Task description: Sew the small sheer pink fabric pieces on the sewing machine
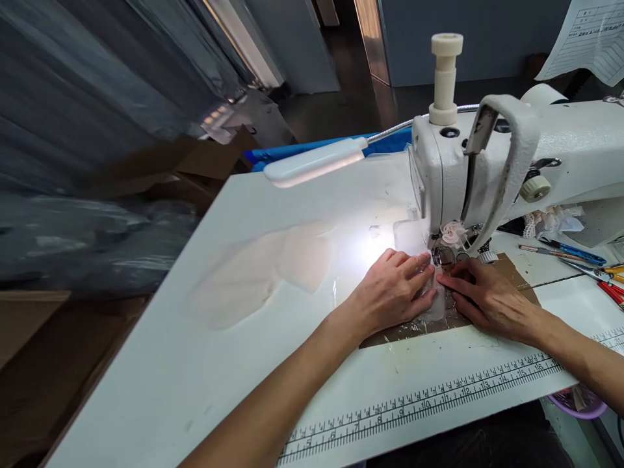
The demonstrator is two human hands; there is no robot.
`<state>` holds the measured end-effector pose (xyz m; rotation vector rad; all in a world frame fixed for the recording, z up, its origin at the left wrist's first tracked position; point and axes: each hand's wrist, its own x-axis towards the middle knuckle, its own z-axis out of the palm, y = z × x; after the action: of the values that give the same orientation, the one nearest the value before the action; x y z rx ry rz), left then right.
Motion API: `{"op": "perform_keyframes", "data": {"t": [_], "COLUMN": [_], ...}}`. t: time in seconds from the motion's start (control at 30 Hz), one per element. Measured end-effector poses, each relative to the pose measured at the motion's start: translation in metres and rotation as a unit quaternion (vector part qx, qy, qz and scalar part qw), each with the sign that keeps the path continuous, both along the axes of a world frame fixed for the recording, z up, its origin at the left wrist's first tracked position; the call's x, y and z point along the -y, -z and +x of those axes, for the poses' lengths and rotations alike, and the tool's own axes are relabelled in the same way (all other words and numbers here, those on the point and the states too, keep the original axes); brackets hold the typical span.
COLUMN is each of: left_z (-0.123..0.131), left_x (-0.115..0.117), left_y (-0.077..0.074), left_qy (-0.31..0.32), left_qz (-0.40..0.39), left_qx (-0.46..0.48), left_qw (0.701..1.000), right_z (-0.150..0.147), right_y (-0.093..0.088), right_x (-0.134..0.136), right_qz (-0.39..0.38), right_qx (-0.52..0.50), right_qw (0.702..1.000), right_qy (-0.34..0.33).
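A thin, see-through whitish piece (pixel 435 305) lies under the needle area of a white sewing machine (pixel 453 172); its kind is not clear. My left hand (pixel 397 286) rests on it just left of the presser foot (pixel 443 255), fingers spread and pressing down. On the right side of the foot is my right hand (pixel 492 296), fingers bent and apart, tips touching the work close to the left fingertips. A small pale pink ribbon rosette (pixel 453 233) sits on the machine head above the foot. Brown tape-like sheet (pixel 514 279) covers the table beneath both hands.
A sheer beige piece (pixel 263 273) lies flat on the white table (pixel 160 383). The lamp (pixel 316 161) lights the needle area. Scissors (pixel 587 268) and a blue cutter (pixel 575 251) lie right. A printed ruler (pixel 429 404) runs along the front edge. Cardboard boxes (pixel 205 162) stand left.
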<state>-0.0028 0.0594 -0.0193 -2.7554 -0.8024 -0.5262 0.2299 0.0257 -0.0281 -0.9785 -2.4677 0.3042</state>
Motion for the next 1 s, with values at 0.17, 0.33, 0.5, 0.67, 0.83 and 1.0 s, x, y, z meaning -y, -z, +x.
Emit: {"op": "perform_keyframes", "data": {"t": [0.17, 0.33, 0.5, 0.67, 0.83, 1.0], "left_z": [0.002, 0.004, -0.001, -0.006, -0.004, -0.003], "left_x": [-0.001, -0.003, -0.008, -0.002, 0.016, 0.022], "left_y": [-0.001, 0.001, -0.011, -0.027, -0.022, -0.009], "left_qy": [-0.03, -0.043, -0.021, 0.023, 0.097, 0.107], "left_qz": [-0.003, -0.001, -0.006, -0.026, -0.137, -0.134], "left_qx": [0.0, 0.005, 0.043, 0.067, 0.073, 0.121], "left_qw": [1.0, 0.999, 0.999, 0.997, 0.983, 0.978], "right_z": [-0.001, 0.002, 0.011, 0.015, 0.01, 0.003], "right_y": [0.003, 0.003, -0.008, -0.013, -0.021, -0.043], "right_x": [-0.002, -0.004, -0.008, -0.011, -0.016, -0.028], "right_qz": [-0.009, -0.032, -0.091, -0.113, -0.141, -0.213], "right_qx": [-0.011, -0.021, -0.081, -0.128, -0.092, 0.047], "right_qw": [1.0, 0.999, 0.992, 0.983, 0.984, 0.975], "right_qy": [0.02, 0.012, 0.026, 0.063, 0.065, 0.047]}}
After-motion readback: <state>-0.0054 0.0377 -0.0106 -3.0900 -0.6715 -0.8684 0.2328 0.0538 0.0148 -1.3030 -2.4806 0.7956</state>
